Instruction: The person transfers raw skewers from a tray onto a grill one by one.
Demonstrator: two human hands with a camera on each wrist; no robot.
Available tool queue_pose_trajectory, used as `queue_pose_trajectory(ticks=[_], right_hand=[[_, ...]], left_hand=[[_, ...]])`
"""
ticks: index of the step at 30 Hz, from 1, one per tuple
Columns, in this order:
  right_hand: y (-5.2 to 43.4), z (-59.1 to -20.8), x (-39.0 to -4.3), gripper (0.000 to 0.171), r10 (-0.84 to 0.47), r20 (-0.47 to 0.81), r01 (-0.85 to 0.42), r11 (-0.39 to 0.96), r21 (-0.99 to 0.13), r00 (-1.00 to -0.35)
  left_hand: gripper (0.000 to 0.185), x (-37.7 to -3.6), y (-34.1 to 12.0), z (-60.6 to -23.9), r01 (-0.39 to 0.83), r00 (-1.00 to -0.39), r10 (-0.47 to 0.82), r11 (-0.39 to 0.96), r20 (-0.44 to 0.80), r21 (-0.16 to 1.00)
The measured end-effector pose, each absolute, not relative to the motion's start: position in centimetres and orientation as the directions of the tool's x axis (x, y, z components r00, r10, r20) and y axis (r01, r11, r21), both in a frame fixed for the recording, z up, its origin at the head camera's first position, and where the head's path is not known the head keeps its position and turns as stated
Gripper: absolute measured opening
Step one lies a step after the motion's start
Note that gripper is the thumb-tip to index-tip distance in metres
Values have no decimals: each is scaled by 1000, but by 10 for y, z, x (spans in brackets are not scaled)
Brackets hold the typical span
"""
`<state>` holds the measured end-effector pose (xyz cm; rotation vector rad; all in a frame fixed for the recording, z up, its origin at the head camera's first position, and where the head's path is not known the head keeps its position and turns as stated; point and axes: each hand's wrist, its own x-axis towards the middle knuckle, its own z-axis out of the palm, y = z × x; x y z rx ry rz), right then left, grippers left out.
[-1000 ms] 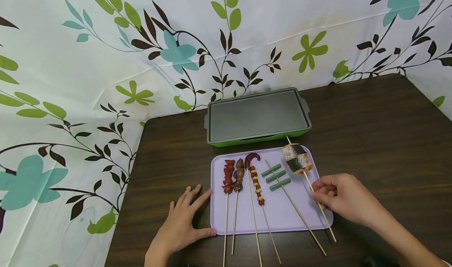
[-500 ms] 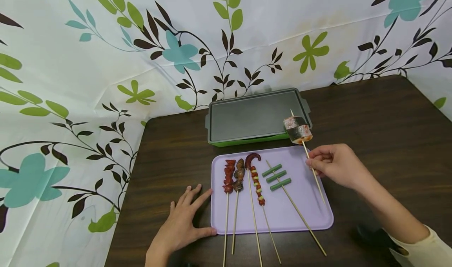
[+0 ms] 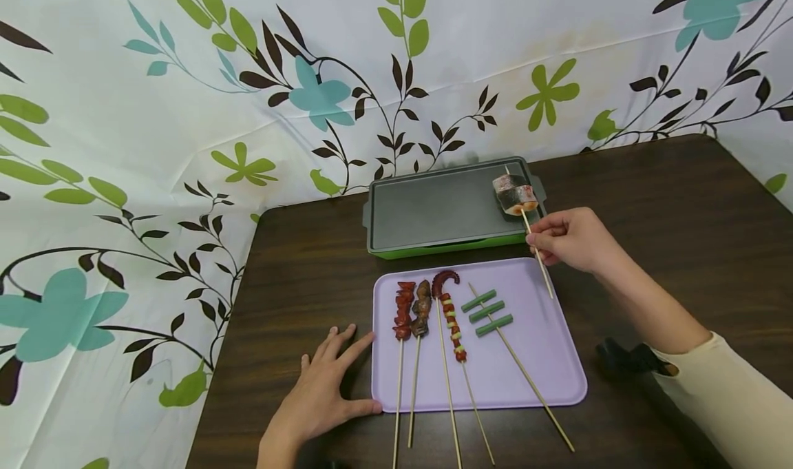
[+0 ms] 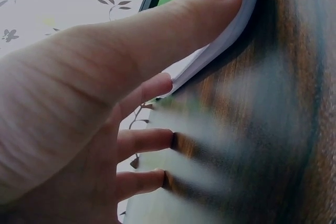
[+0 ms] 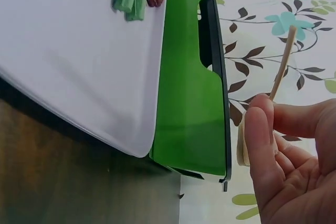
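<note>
From the head camera, the right hand (image 3: 566, 238) pinched a thin wooden skewer carrying a fish roll (image 3: 515, 196), holding it over the grey-topped green griddle (image 3: 446, 207) at its three o'clock corner, clear of the surface. The left hand (image 3: 325, 393) lay flat and open, steadying the lilac plastic tray (image 3: 551, 359) at nine o'clock.

The left wrist camera showed the thumb (image 4: 173, 30) touching the tray's rim (image 4: 231, 35).

At the right wrist, fingers (image 5: 262, 145) gripped the stick (image 5: 282, 66).
</note>
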<state>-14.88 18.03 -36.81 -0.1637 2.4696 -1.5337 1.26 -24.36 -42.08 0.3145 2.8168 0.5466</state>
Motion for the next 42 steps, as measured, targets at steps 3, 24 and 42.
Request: queue_pose_trajectory(ticks=[3,24,42], right_hand=[[179,-367,-157,29,-209,-140,32,448,-893,-968],[181,-369,-167,29,-172,-171,53,534,-844,-970],[181,-370,-163,31,-146,-155,33,616,-787,-977]], left_hand=[[99,13,-243,-421,164,-947,255,907,-195,388],[100,13,-243,-421,165,-946,257,906,-198,389],[97,14,-242,-421,166,-943,266,898,-200,408]])
